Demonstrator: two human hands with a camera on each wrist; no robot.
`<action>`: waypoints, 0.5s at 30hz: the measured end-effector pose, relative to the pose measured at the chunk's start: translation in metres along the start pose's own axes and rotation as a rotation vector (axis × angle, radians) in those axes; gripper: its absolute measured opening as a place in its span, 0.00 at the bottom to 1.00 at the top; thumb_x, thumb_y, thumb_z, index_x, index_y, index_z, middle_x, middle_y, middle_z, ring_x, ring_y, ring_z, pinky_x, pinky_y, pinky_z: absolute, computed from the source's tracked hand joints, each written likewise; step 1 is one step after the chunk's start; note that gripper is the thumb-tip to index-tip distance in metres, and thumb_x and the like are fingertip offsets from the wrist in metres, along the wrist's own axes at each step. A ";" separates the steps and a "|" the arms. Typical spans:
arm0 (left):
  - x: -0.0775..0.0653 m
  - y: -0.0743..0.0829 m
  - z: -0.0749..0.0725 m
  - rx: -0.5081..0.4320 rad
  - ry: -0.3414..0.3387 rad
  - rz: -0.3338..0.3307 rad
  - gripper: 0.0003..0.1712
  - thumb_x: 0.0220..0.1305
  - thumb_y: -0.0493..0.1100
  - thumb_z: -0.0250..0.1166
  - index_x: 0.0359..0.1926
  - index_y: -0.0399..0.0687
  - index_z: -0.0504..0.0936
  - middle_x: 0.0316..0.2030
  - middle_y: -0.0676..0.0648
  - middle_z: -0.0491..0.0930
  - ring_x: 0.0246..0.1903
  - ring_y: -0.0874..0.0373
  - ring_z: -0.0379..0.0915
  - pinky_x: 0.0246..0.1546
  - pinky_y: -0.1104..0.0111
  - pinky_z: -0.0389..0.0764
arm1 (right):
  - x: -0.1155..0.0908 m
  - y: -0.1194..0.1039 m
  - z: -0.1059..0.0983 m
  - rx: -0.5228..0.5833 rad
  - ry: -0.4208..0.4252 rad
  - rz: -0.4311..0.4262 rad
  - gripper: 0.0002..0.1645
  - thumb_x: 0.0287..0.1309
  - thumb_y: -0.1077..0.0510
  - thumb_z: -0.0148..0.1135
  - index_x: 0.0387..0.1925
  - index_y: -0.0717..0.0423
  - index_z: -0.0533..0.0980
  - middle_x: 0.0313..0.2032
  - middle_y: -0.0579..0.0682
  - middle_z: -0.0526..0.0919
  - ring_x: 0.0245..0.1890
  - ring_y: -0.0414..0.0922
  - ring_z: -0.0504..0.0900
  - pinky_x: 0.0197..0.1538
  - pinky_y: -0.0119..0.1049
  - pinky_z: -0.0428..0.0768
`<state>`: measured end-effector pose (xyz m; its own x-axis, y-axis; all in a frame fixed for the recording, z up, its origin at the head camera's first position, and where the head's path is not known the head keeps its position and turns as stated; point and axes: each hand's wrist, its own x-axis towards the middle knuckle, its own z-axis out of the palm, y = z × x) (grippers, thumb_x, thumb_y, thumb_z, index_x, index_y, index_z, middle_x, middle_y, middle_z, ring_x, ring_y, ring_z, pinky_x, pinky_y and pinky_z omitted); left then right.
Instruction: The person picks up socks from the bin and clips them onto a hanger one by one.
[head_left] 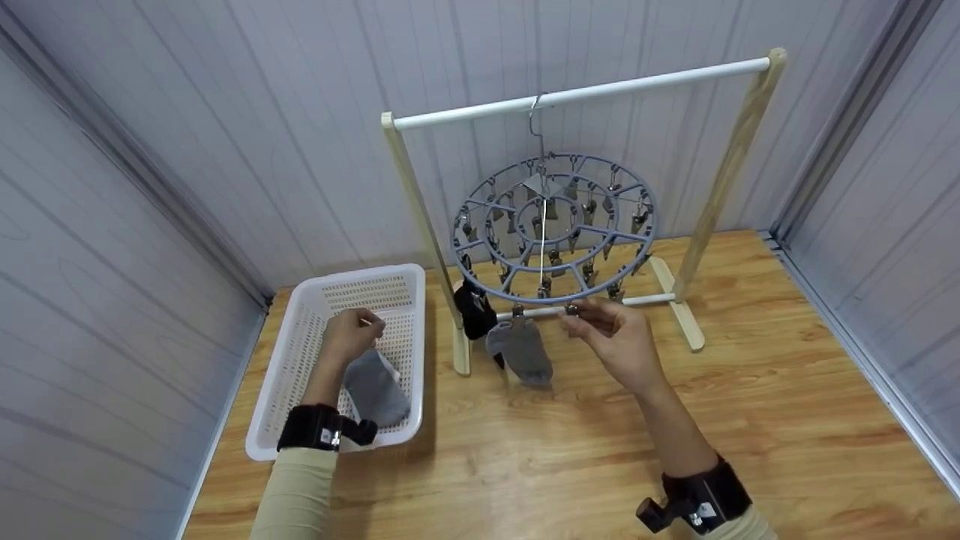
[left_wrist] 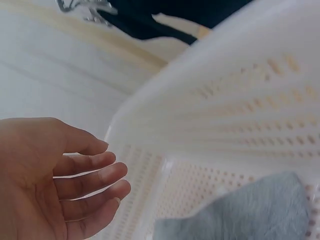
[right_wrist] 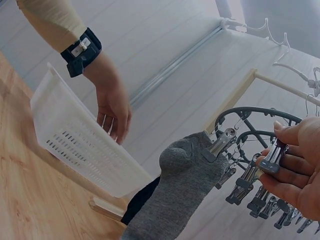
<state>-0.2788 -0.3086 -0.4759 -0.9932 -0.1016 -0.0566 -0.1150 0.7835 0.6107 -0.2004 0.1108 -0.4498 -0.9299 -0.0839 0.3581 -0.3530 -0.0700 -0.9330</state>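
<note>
My left hand hovers over the white plastic basket, fingers loosely bent and slightly spread. In the left wrist view nothing lies between the fingers and thumb. Below them a grey sock lies on the basket's bottom. My right hand pinches a metal clip between thumb and fingers, at the near edge of the round clip hanger. Just left of this hand, another grey sock hangs from a clip. A black sock hangs farther left on the ring.
The hanger's hook sits on the white bar of a wooden-legged stand. Several other clips dangle from its rings. The stand and basket rest on a wood-grain tabletop, with pale panel walls around.
</note>
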 end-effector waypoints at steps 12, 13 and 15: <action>0.017 -0.032 -0.004 0.102 -0.036 -0.154 0.20 0.64 0.47 0.62 0.45 0.32 0.82 0.42 0.35 0.81 0.36 0.45 0.78 0.38 0.57 0.79 | 0.000 0.000 -0.002 -0.035 -0.004 -0.011 0.15 0.59 0.68 0.67 0.47 0.70 0.80 0.40 0.63 0.85 0.36 0.45 0.87 0.43 0.38 0.85; 0.017 -0.034 -0.004 0.099 -0.045 -0.177 0.20 0.64 0.47 0.62 0.44 0.32 0.81 0.42 0.35 0.81 0.36 0.46 0.77 0.38 0.57 0.79 | 0.000 0.000 -0.002 -0.038 -0.004 -0.013 0.14 0.59 0.68 0.67 0.47 0.69 0.80 0.39 0.62 0.85 0.36 0.45 0.87 0.43 0.38 0.85; 0.017 -0.036 -0.004 0.093 -0.059 -0.207 0.20 0.64 0.47 0.62 0.44 0.31 0.81 0.40 0.36 0.80 0.36 0.46 0.76 0.38 0.57 0.78 | 0.000 0.000 -0.002 -0.043 -0.008 -0.016 0.14 0.59 0.67 0.67 0.46 0.69 0.80 0.39 0.62 0.85 0.36 0.46 0.87 0.44 0.39 0.84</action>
<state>-0.2911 -0.3408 -0.4956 -0.9474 -0.2317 -0.2207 -0.3143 0.8031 0.5061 -0.2007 0.1128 -0.4498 -0.9234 -0.0914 0.3729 -0.3718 -0.0291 -0.9279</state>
